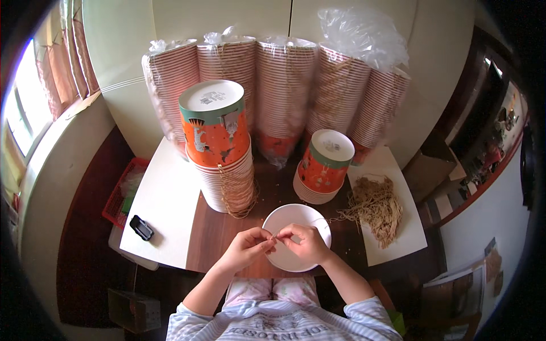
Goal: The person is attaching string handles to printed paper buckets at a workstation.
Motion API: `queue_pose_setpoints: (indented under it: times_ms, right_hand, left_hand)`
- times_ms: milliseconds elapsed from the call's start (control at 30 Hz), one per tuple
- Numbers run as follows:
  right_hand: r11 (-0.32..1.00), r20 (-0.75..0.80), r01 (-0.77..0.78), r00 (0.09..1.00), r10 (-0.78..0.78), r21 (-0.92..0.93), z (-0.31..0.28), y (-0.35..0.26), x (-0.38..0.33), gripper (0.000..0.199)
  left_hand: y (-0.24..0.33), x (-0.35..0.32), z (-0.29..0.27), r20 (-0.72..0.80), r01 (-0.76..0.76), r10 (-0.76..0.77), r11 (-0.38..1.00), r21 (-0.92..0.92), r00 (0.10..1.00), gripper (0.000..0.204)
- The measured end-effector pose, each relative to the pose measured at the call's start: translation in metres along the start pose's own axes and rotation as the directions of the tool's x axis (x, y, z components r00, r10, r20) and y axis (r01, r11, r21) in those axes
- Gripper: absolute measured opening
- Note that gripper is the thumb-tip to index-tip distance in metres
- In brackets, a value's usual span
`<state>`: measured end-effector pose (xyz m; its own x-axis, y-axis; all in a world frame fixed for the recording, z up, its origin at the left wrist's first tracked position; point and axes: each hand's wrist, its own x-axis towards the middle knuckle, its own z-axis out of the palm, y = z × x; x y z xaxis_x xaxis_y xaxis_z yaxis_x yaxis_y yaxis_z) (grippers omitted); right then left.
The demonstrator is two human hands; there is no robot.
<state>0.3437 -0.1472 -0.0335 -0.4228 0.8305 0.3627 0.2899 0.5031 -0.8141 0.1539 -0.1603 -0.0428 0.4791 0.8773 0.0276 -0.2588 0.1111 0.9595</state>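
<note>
A white paper cup sits mouth-up on the brown table, partly beneath both hands. The left hand and right hand meet over the cup's near-left rim, fingers curled and pinched together on a thin tan string; the string is barely visible. Right of the cup lies a heap of tan strings. Behind the cup stands a short stack of orange cups, and behind-left a taller stack.
</note>
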Motion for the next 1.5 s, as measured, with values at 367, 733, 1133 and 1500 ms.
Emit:
queue_pose_setpoints:
  times_ms: [367, 733, 1133, 1500]
  right_hand:
    - [0.865, 0.013, 0.257, 0.960, -0.279, -0.432, 0.030, -0.037, -0.022, 0.016]
    - [0.875, -0.039, 0.181, 0.974, -0.221, -0.449, 0.033, -0.028, 0.000, 0.036]
    - [0.919, -0.025, 0.114, 0.991, -0.133, -0.376, 0.039, -0.022, 0.007, 0.020]
    - [0.972, -0.097, -0.043, 0.995, 0.021, -0.229, 0.039, -0.014, 0.006, 0.023]
  left_hand:
    - [0.001, -0.005, -0.022, -0.088, -0.034, 0.040, 0.997, 0.071, 0.995, 0.006]
    - [0.008, -0.011, -0.026, -0.051, -0.146, 0.237, 0.739, 0.657, 0.970, 0.016]
    - [-0.006, -0.009, -0.027, -0.148, -0.152, 0.193, 0.957, 0.248, 0.970, 0.021]
    - [-0.011, -0.033, -0.003, -0.250, -0.115, 0.438, 0.653, 0.748, 0.863, 0.013]
